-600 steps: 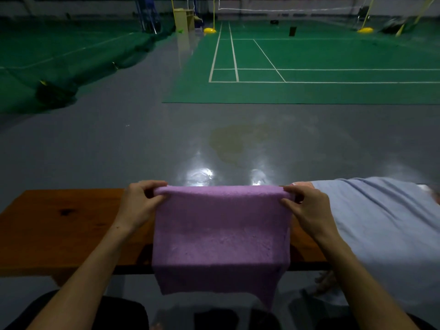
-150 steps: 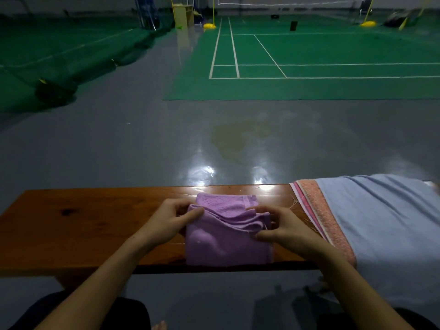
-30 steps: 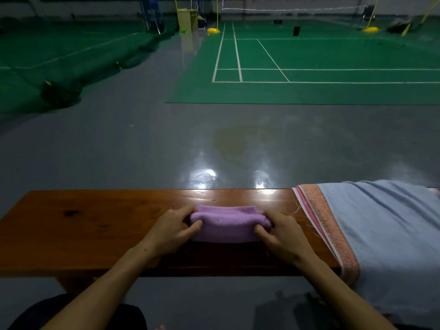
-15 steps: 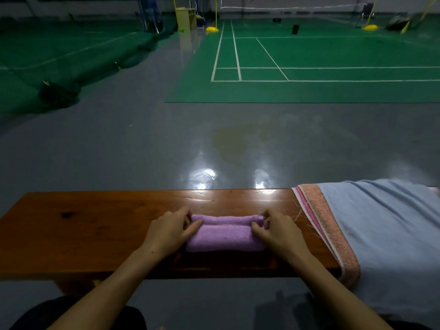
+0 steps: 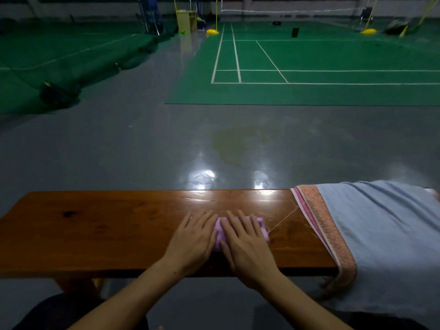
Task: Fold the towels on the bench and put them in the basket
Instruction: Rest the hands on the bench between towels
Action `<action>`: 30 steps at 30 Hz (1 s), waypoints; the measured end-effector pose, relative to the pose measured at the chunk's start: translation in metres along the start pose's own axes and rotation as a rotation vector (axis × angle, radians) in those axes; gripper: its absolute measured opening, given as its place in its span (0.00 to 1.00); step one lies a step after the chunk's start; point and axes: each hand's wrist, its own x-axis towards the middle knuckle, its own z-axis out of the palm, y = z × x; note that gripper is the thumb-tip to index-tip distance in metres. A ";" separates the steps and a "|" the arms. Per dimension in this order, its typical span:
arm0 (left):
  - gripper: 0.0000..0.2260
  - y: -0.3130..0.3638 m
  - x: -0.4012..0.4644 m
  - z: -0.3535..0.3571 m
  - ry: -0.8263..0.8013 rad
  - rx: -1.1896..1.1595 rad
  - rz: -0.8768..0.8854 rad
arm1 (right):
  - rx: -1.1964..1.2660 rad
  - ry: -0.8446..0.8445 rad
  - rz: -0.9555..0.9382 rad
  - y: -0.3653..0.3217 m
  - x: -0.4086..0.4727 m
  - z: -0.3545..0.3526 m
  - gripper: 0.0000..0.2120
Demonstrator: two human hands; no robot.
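- Bench point(image 5: 100, 225): one long wooden bench, runs L to R across the view; dark knot on its L part.
- Left hand point(image 5: 194, 236): flat, palm down, fingers straight and a bit spread. Presses on the L part of the purple towel, fingertips reaching the bench top past it. Nothing gripped.
- Purple towel point(image 5: 220, 231): one, folded small, lies on the bench near the middle, toward the near edge. Mostly hidden under both hands; only a strip between them and the R edge show.
- Right hand point(image 5: 245, 239): also flat, palm down, fingers straight, pressing the R part of the same towel. No pinch, no curl. Thumb just beside the left hand.
- Loose threads point(image 5: 283, 220): trail from the cloth pile across the bench toward the purple towel.
- Orange-trimmed towel point(image 5: 326, 229): edge shows, pink stripes at its L, draped over the bench's R end.
- Light blue towel point(image 5: 385, 234): one, spread on top of it, hangs over the near edge.
- Cloths counted: 3 at least. No writing readable.
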 end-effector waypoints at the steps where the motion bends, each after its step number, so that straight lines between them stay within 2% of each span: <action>1: 0.23 -0.001 -0.001 0.003 -0.016 -0.001 -0.014 | 0.004 -0.027 0.000 0.003 0.000 0.003 0.28; 7: 0.38 -0.008 0.001 0.006 -0.203 -0.039 -0.125 | 0.093 -0.151 0.067 0.027 0.004 0.004 0.37; 10: 0.47 -0.014 0.006 -0.002 -0.284 -0.100 -0.149 | 0.107 -0.171 0.095 0.026 0.004 -0.003 0.36; 12: 0.48 -0.021 0.007 -0.006 -0.284 -0.124 -0.166 | 0.097 -0.146 0.130 0.025 0.006 -0.009 0.34; 15: 0.43 -0.031 0.007 -0.005 -0.171 -0.105 -0.222 | 0.097 -0.131 0.198 0.024 0.009 -0.017 0.30; 18: 0.36 -0.038 0.011 -0.005 -0.110 -0.153 -0.312 | 0.110 -0.138 0.253 0.024 0.013 -0.020 0.27; 21: 0.33 -0.040 0.017 -0.013 -0.059 -0.199 -0.401 | 0.124 -0.150 0.277 0.022 0.017 -0.023 0.24; 25: 0.32 -0.037 0.020 -0.023 -0.084 -0.262 -0.593 | 0.131 -0.168 0.241 0.009 0.020 -0.027 0.23; 30: 0.27 -0.028 0.032 -0.030 -0.167 -0.556 -0.757 | 0.153 -0.166 0.177 -0.004 0.027 -0.020 0.23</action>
